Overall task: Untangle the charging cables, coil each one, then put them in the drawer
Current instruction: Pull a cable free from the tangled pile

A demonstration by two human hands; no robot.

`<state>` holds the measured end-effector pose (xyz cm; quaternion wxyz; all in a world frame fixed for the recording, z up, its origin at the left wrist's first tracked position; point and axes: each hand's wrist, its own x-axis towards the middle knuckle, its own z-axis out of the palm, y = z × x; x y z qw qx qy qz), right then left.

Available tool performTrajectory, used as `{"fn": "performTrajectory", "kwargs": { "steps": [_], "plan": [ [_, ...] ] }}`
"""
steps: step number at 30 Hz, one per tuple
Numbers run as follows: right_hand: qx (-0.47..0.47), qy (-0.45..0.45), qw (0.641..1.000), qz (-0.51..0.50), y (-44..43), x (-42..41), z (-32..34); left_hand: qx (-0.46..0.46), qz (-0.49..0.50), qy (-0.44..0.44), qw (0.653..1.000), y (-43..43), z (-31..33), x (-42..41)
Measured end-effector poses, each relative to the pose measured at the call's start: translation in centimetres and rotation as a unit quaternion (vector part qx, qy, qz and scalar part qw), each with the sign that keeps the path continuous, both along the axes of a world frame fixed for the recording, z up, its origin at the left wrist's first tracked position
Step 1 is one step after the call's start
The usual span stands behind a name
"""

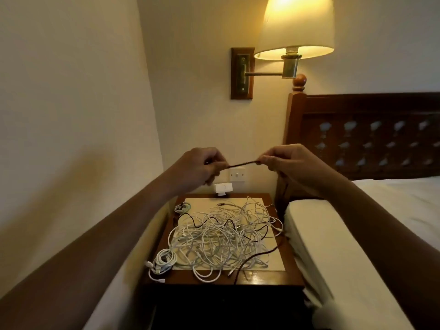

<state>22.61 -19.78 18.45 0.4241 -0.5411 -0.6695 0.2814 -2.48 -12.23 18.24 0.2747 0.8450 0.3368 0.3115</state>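
A dark cable is stretched taut between my hands, raised above the nightstand. My left hand pinches one end and my right hand pinches the other; the rest of it hangs down from my right hand toward the table. On the nightstand lies a tangled pile of white cables with dark strands through it. A coiled white cable lies at the front left corner, and a small coiled cable sits at the back left. The drawer front below is dark and hard to make out.
A bed with a white mattress presses against the nightstand's right side, with a wooden headboard behind. A lit wall lamp hangs above. A wall switch and a white plug adapter sit behind the table. A wall stands at left.
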Motion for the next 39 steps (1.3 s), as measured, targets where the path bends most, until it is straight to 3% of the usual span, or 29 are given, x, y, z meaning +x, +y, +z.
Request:
{"fn": "performTrajectory", "kwargs": {
  "steps": [3,5,9,14,18,22,28,31,33,35,39],
  "plan": [
    [-0.022,-0.070,0.997,0.034,-1.0,0.6,-1.0,0.129,-0.001,0.116,0.985,-1.5,-0.2,-2.0],
    [-0.062,-0.072,0.994,0.058,-1.4,0.9,-2.0,0.194,-0.006,0.145,0.970,-2.5,-0.1,-2.7],
    [-0.106,-0.050,0.993,0.029,-2.0,3.4,-4.7,0.212,0.006,0.204,0.956,-1.7,-0.3,-6.6],
    [-0.149,-0.032,0.988,0.026,-2.6,3.8,-7.9,0.223,0.145,0.277,0.923,2.0,-3.9,-9.1],
    [-0.127,-0.089,0.987,0.031,-2.1,2.7,-8.2,0.213,0.253,0.174,0.927,3.8,-5.2,-9.9],
    [-0.164,-0.098,0.981,0.015,-3.1,4.4,-9.2,0.187,0.311,0.064,0.930,4.4,-5.7,-11.6],
    [-0.174,-0.074,0.980,-0.070,-4.5,6.1,-13.1,0.162,0.371,0.027,0.914,4.8,-6.3,-13.4],
    [-0.171,-0.089,0.978,-0.086,-5.6,6.8,-14.1,0.122,0.406,0.058,0.904,5.2,-7.2,-14.8],
    [-0.163,-0.057,0.983,-0.070,-6.3,6.9,-13.6,0.093,0.412,0.105,0.900,5.3,-8.5,-15.5],
    [-0.120,0.042,0.990,-0.066,-6.7,6.8,-12.7,0.051,0.401,0.136,0.905,5.2,-10.2,-16.1],
    [0.004,0.188,0.970,-0.154,-5.5,7.2,-10.7,-0.016,0.300,0.197,0.933,4.2,-14.4,-15.9]
  ]
}}
